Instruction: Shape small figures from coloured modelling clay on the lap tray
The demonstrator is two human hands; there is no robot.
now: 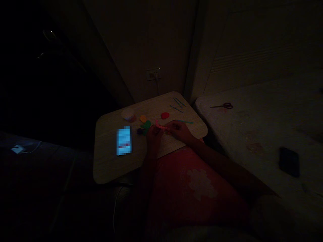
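In dim light, a thin bent piece of pink modelling clay spans the gap between my two hands above the small table. My left hand has its fingers closed on the clay's left part. My right hand pinches its right end. Just left of my left hand lie green clay and a dark lump. A yellow-orange lump and a red lump sit farther back. Behind my right hand is a teal stick.
A lit phone and a clear tub are on the table's left side, several thin sticks at its back right. Scissors and a dark rectangular object lie on the pale surface to the right. A socket holds a plug.
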